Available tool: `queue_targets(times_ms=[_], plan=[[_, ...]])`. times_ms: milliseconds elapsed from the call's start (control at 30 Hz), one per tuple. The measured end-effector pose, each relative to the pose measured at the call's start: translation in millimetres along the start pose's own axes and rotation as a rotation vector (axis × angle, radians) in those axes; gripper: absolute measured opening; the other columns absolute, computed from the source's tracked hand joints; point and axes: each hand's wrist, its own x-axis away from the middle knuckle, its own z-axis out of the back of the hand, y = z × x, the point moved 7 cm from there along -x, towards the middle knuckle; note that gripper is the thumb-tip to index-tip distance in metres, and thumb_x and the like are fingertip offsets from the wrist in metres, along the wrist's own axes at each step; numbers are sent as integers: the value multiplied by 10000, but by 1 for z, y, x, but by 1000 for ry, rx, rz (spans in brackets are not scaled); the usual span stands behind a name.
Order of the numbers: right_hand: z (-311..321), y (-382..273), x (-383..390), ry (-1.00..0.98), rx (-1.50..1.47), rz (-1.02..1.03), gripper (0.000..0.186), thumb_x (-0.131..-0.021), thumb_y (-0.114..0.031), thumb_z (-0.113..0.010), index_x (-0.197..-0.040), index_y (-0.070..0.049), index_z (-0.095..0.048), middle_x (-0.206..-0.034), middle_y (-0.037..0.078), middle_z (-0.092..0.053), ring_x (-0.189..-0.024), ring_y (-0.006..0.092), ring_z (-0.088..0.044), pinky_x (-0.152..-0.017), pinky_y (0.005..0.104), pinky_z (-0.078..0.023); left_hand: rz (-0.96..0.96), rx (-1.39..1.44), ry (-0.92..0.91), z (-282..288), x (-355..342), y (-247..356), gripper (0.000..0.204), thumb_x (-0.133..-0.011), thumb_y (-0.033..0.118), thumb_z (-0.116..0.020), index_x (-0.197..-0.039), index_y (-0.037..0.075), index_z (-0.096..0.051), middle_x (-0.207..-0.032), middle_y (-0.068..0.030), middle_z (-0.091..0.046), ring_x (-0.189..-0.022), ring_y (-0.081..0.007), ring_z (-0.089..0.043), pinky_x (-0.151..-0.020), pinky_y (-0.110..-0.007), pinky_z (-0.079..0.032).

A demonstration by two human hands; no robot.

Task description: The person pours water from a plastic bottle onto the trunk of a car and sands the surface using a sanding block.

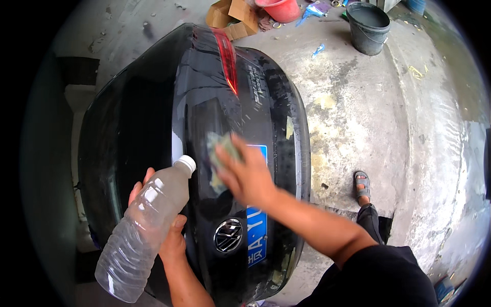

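My left hand (173,235) is closed round a clear plastic bottle (146,227) with a white cap (186,163). The bottle is ribbed and tilted, its cap end pointing up and to the right over the black car (148,102). Against the car's rear panel my right hand (248,171) presses a crumpled pale green and yellowish cloth (220,153); both are smeared by motion. Below this hand sit a round chrome emblem (228,235) and a blue licence plate (257,230), partly covered by my forearm. A red tail light (225,59) lies farther off.
Beyond the car stand a cardboard box (238,15), a red basin (280,9) and a dark bucket (368,28). Blue scraps (318,50) lie on the stained concrete floor (348,107). My sandalled foot (362,185) rests to the right of the bumper (299,133).
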Motion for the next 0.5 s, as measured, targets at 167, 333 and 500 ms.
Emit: queue_targets(times_ms=[167,333,500], plan=[[4,12,-27,9,28,8,558,-852,-226,-733,-1388,-181,-582,-1444,247,-457,-1088,415,-544,-926,500,-464,-21,-8,-3,-3,-5,-2,1135,-710,515,-880,-1482,-40,-261,-1510,-233,-438,-1337,-304,-491,-1128,-424,-380],[-5,45,-69,34,46,-29,586,-843,-213,-743,-1404,-203,-575,-1473,233,-437,-1119,417,-536,-943,497,-465,-21,-38,-7,-6,-4,-1,1145,-719,559,-857,-1481,-50,-257,-1507,-237,-440,-1338,-306,-490,-1126,-422,-380],[9,9,38,-110,-46,36,550,-864,-220,-723,-1395,-197,-582,-1507,212,-417,-1174,420,-524,-966,502,-457,-26,-87,4,2,-2,-1,1152,-716,571,-854,-1479,-52,-256,-1503,-241,-443,-1337,-307,-491,-1125,-427,-378]])
